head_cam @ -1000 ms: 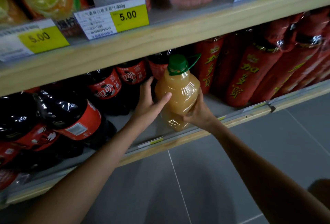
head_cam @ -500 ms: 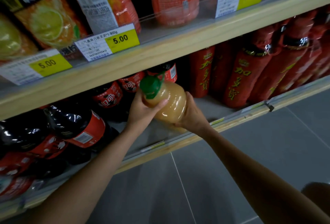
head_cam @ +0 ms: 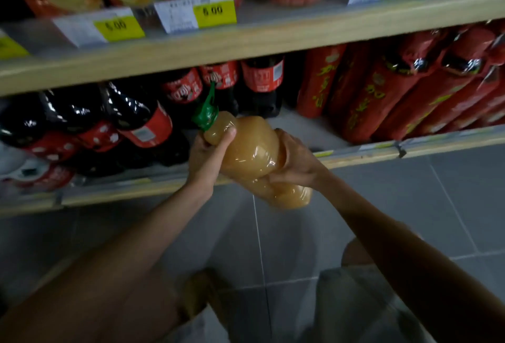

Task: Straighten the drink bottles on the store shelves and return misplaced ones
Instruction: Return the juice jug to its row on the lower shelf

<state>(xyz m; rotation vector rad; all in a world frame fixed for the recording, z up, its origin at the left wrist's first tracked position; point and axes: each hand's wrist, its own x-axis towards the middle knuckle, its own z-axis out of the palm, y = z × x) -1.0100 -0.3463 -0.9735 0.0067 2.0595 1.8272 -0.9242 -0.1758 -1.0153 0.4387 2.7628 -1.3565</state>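
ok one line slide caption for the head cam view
Both hands, left and right, hold a tilted green-capped juice bottle before the lower shelf.

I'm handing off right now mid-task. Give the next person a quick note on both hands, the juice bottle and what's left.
Left hand: gripping the juice bottle at its neck, below the green cap.
Right hand: wrapped around the bottle's body.
Bottle: tilted, cap up-left, off the lower shelf, held in front of the cola bottles and red bottles.
Done: misplaced bottle pulled out.
Left: return it to its own spot, then straighten the rows.
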